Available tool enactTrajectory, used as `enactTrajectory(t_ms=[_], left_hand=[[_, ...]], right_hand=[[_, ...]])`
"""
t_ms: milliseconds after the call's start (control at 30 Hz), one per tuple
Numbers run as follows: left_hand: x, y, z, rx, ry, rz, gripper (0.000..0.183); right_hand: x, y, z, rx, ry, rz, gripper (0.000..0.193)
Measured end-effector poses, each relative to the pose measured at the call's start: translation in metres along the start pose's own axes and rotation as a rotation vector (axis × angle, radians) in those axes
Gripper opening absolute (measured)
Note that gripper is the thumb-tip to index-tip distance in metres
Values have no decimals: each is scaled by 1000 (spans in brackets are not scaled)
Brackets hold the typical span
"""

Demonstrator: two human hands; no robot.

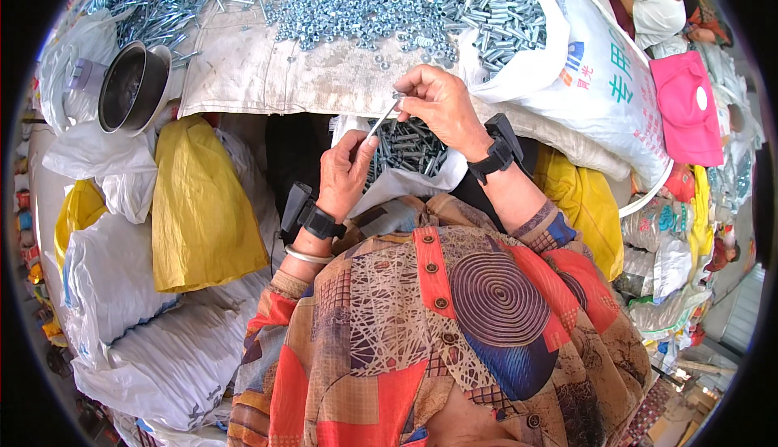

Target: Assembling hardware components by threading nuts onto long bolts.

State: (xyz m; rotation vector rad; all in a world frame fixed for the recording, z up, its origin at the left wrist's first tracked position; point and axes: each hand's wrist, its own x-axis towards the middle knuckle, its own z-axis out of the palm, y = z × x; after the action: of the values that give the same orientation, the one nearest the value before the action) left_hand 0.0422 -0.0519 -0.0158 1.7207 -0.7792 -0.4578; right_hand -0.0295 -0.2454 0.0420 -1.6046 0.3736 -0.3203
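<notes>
Between my two hands a thin silver bolt (384, 118) slants upward to the right. My left hand (344, 170) pinches its lower end. At the upper end, the thumb and forefinger of my right hand (446, 108) close on a small metal nut (398, 96); whether it is threaded on the bolt I cannot tell. Below my hands, an open white sack (421, 183) holds many dark metal fasteners (409, 149). A heap of small nuts (365, 1) lies on the cloth-covered table (243, 74) just beyond my hands.
Metal sleeves (502, 21) spill from a big white sack (583, 74) at the right. Long bolts (162, 1) and a dark bowl (132, 89) are at the far left. Yellow sacks (198, 212) hang by the table. A person (660, 9) sits far right, near a pink bag (686, 106).
</notes>
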Motion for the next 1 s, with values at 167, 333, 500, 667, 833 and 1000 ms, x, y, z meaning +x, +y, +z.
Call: enactTrajectory(t_ms=[167,333,500,667,833,1000], left_hand=[[0,10,-1,97,29,11,24],[1,9,-2,97,31,3,24],[5,6,-1,25,37,-13,26],[5,-6,-1,-36,20,-88,27],[3,-17,-1,-49,20,-121,28],[4,-12,1,-89,-42,-142,29]], right_hand=[[-1,6,1,-35,-1,-25,14],[-2,8,1,-60,-7,-54,14],[27,27,-21,-554,110,-260,15],[44,56,-50,-874,50,-295,15],[43,58,-53,-928,70,-303,16],[45,59,-58,-923,94,-320,15]])
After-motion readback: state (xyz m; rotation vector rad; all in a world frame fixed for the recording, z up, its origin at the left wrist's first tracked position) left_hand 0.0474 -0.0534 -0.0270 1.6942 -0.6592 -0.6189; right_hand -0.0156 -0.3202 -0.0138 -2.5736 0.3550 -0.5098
